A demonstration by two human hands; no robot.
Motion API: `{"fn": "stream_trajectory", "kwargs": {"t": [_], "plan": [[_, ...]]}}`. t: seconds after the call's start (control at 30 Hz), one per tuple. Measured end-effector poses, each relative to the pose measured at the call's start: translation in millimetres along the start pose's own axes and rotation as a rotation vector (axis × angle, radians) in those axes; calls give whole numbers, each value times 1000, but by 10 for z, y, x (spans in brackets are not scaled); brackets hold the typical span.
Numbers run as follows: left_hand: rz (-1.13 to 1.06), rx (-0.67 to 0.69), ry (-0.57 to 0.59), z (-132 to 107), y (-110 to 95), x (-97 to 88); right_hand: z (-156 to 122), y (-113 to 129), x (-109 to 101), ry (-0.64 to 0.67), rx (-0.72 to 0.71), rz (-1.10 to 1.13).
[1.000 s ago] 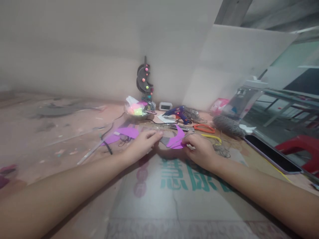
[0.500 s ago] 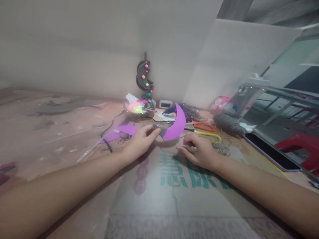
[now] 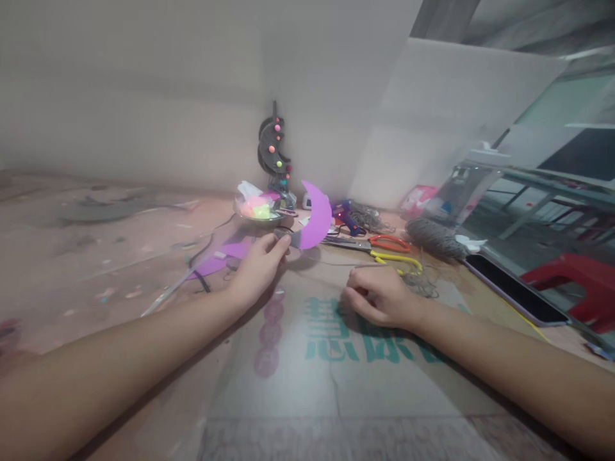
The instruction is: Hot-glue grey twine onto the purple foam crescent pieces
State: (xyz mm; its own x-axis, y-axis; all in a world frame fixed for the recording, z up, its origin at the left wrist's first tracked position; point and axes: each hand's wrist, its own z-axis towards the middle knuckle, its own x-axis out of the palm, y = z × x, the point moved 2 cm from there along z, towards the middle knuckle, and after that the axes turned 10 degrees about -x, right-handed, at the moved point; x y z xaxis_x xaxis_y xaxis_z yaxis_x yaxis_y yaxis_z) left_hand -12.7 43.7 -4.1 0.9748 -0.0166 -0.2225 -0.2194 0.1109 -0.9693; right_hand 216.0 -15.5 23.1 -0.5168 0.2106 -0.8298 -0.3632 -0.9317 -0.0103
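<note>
My left hand (image 3: 263, 261) pinches the lower tip of a purple crescent moon cutout (image 3: 317, 218), raised above the table with its curve bulging right. Grey yarn wraps that tip beside my fingers. From there a thin strand of yarn (image 3: 331, 262) runs right, just past the knuckles of my right hand (image 3: 377, 296). That hand is curled closed over the printed board, its fingertips tucked in; what they hold, if anything, is hidden. A loose tangle of yarn (image 3: 423, 285) lies beyond its wrist.
Scissors with orange handles (image 3: 391, 243), yellow-handled pliers (image 3: 408, 261) and a blue glue gun (image 3: 348, 218) lie behind the hands. A yarn ball (image 3: 435, 238) and phone (image 3: 516, 291) are right. Left are purple pieces (image 3: 216, 262), a bowl (image 3: 262, 221) and a decorated grey moon (image 3: 273, 147).
My left hand has moved left and slightly up with the purple moon. My right hand's fingers have curled in more, and the yarn strand between the hands is longer.
</note>
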Motion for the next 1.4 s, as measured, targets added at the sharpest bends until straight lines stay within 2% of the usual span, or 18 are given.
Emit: {"fn": "stream_trajectory", "kwargs": {"t": [0.1, 0.17, 0.2, 0.3, 0.37, 0.4, 0.47, 0.57, 0.63, 0.7, 0.8, 0.9, 1.0, 1.13, 1.4], "plan": [[-51, -3, -6, 30, 35, -2, 22, 120, -5, 83, -132, -9], [-56, -2, 2, 22, 28, 1, 61, 261, -10, 90, -127, 82], [-47, 0, 8, 11, 17, 3, 87, 343, -7, 118, -77, 192], [-4, 8, 28, -30, -31, 7, 156, 564, 19, 240, 333, 766], [14, 5, 48, -49, -54, 9, 195, 638, -17, 218, 504, 962], [15, 0, 56, -53, -59, 11, 211, 623, -60, 158, 558, 969], [16, -10, 59, -56, -61, 13, 221, 487, -188, -32, 633, 848], [15, -26, 79, -65, -58, 26, 179, 107, -426, -397, 684, 536], [-5, -57, 139, -87, -65, 45, 120, -178, -530, -503, 720, 349], [-3, -78, 219, -120, -87, 67, 38, -446, -557, -507, 776, 234], [97, -48, 300, -169, -133, 88, -113, -756, -473, -407, 802, 217], [174, -28, 317, -184, -148, 90, -253, -948, -341, -278, 790, 203], [195, -7, 308, -174, -148, 89, -287, -1070, -251, -144, 753, 65], [223, -5, 305, -175, -175, 89, -115, -1229, -198, -14, 786, -100], [172, -25, 306, -153, -121, 100, 282, -1526, -25, 54, 915, -27]]}}
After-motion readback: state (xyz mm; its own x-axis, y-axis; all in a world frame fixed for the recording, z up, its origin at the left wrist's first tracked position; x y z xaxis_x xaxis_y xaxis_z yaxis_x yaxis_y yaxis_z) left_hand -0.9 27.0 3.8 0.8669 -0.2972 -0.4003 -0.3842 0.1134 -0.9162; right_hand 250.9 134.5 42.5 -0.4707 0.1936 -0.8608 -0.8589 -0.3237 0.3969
